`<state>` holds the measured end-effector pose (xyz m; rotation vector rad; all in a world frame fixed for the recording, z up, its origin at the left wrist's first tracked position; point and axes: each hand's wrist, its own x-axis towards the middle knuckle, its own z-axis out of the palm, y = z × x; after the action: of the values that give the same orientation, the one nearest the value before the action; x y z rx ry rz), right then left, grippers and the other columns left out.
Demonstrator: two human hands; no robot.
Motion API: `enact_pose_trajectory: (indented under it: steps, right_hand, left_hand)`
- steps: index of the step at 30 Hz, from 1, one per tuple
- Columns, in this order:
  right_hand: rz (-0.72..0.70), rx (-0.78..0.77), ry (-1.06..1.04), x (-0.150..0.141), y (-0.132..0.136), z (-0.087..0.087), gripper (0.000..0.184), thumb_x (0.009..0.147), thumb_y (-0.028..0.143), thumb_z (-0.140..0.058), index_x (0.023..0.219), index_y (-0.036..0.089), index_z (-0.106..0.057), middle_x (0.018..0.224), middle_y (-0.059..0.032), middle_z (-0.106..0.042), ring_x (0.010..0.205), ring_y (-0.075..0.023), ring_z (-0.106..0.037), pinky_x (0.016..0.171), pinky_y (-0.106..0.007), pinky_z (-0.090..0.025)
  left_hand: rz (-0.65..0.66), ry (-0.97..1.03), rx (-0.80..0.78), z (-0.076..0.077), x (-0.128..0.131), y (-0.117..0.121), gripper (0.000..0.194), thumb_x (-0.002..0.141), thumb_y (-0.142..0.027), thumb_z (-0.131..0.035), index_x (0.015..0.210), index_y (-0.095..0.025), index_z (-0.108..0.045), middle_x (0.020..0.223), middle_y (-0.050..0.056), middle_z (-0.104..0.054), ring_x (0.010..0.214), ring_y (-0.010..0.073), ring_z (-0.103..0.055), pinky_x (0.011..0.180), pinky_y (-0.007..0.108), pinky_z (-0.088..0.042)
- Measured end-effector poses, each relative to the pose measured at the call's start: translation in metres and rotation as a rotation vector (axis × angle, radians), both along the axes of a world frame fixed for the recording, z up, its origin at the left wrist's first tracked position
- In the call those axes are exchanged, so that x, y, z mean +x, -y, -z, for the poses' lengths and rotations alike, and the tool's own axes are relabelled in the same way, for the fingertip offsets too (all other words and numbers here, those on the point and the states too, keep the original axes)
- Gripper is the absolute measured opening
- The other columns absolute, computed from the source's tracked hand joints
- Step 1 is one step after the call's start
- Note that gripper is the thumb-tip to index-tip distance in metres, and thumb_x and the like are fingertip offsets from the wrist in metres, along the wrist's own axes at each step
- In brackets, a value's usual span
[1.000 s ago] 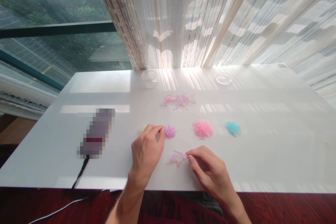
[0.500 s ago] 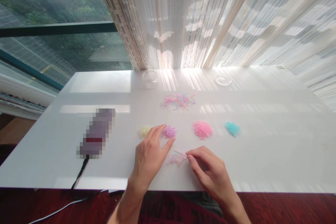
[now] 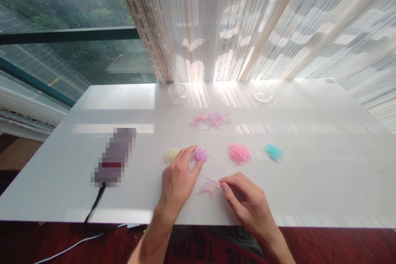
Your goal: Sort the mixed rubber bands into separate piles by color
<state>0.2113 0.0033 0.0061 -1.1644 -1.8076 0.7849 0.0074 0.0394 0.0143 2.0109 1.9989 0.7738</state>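
The left hand (image 3: 178, 179) is partly open, thumb and forefinger spread around the purple pile (image 3: 200, 154). The right hand (image 3: 247, 198) has thumb and forefinger nearly together at the small mixed pile (image 3: 208, 187) toward the desk's near edge; they seem to pinch a pale strand (image 3: 215, 182), though it is too small to be sure. Four single-colour piles make a row across the desk: yellow pile (image 3: 170, 155), purple, pink pile (image 3: 239, 153) and blue pile (image 3: 274, 152). A second mixed pile (image 3: 210, 119) lies beyond them. Two clear dishes (image 3: 177, 94) stand by the far edge. Toward the left edge lies one pixelated object (image 3: 114, 156) with a black cord (image 3: 93, 208). The white desk (image 3: 328, 173) is striped with sunlight, before a sheer curtain (image 3: 210, 29) and a window (image 3: 68, 4), over a red-brown floor (image 3: 337, 243). On the dark red shirt (image 3: 188, 255), "18" is readable; other lettering is blurred.
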Motion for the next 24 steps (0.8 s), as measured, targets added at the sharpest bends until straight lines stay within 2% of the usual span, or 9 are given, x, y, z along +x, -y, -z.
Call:
enact_pose_trajectory:
  steps: [9,13,16,24]
  right_hand:
    - [-0.002,0.000,0.003,0.0007,0.0003,0.0000,0.012,0.104,0.019,-0.060,0.101,0.024,-0.071,0.088,-0.0016,-0.074,0.079,-0.0163,-0.070,0.072,-0.027,-0.054]
    - [0.000,0.002,-0.002,0.0008,0.0001,0.0004,0.012,0.104,0.019,-0.060,0.101,0.024,-0.071,0.088,-0.0011,-0.074,0.079,-0.0156,-0.070,0.072,-0.026,-0.054]
    - [0.001,-0.002,-0.003,0.0009,0.0001,0.0013,0.011,0.104,0.020,-0.061,0.101,0.024,-0.071,0.088,-0.0009,-0.074,0.079,-0.0153,-0.070,0.073,-0.026,-0.054]
    - [0.006,0.009,0.004,-0.0002,0.0005,0.0001,0.012,0.104,0.019,-0.061,0.100,0.024,-0.071,0.087,-0.0013,-0.073,0.078,-0.0159,-0.070,0.071,-0.026,-0.054]
  left_hand:
    - [0.022,0.026,0.042,0.0001,-0.0010,0.0024,0.030,0.092,-0.023,-0.080,0.121,-0.026,-0.072,0.118,0.001,-0.079,0.064,0.0142,-0.069,0.069,0.029,-0.056]
    - [0.060,0.046,0.042,0.0014,-0.0040,0.0070,0.037,0.089,-0.022,-0.083,0.123,-0.026,-0.071,0.123,0.000,-0.077,0.057,0.0103,-0.062,0.067,0.027,-0.055]
    - [0.066,0.036,0.027,0.0025,-0.0043,0.0084,0.042,0.087,-0.018,-0.084,0.126,-0.027,-0.070,0.125,0.000,-0.077,0.058,0.0104,-0.063,0.068,0.027,-0.056]
    - [0.038,0.022,0.091,0.0047,-0.0021,0.0038,0.038,0.088,-0.018,-0.083,0.123,-0.025,-0.071,0.113,0.001,-0.080,0.058,0.0130,-0.064,0.069,0.028,-0.058]
